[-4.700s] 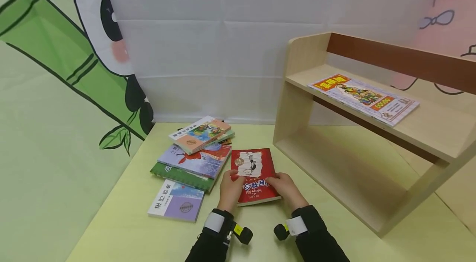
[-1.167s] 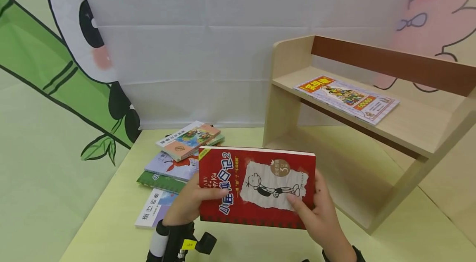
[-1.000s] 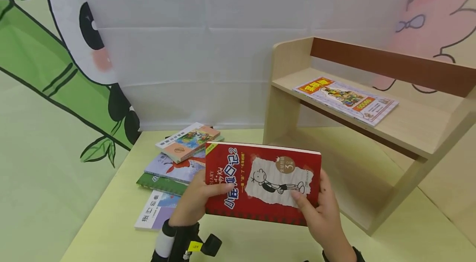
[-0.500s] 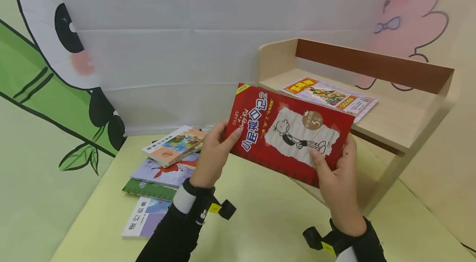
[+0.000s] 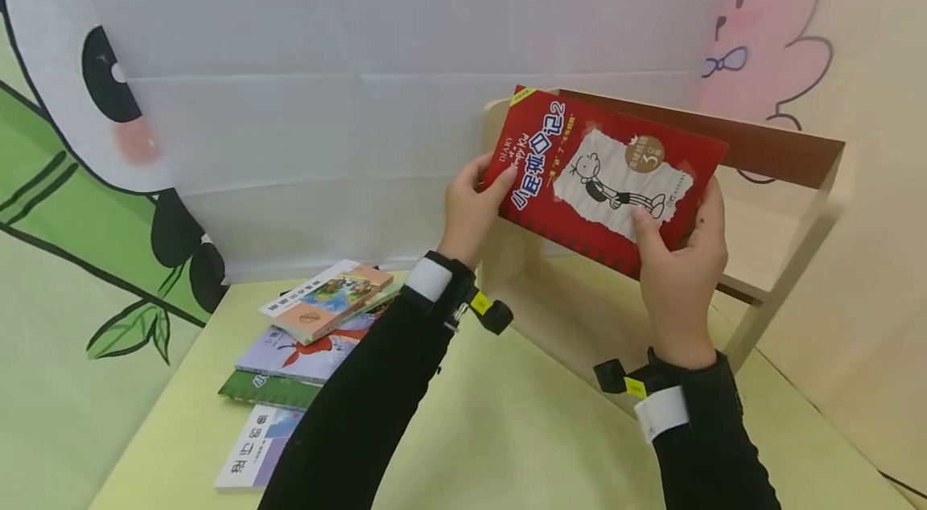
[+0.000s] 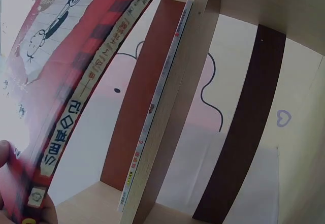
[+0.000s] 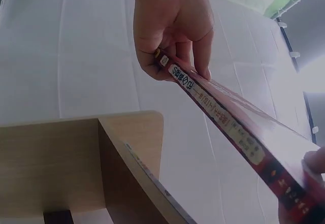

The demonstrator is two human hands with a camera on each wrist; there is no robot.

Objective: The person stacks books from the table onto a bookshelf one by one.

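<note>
A red paperback book [image 5: 615, 188] with a cartoon figure on its cover is held up in front of the shelf, tilted, apart from the boards. My left hand [image 5: 469, 208] pinches its left end, thumb on the cover. My right hand [image 5: 684, 273] grips the lower right end the same way. In the left wrist view the spine of the red book [image 6: 96, 66] runs above the shelf board. A thin book [image 6: 152, 112] lies flat on the upper board of the wooden bookshelf [image 5: 756, 236]; the red book hides it in the head view.
Left on the yellow table [image 5: 507, 429] lies a loose pile: a peach-covered book [image 5: 329, 301], a lilac book [image 5: 307, 353], a green book [image 5: 268, 389] and a purple-and-white book [image 5: 249, 450]. A brown rail [image 5: 782, 144] runs along the bookshelf's back.
Both hands lifted the red book from the table, turned it sideways, then carried it up and right to the upper shelf level. The view has turned right.
</note>
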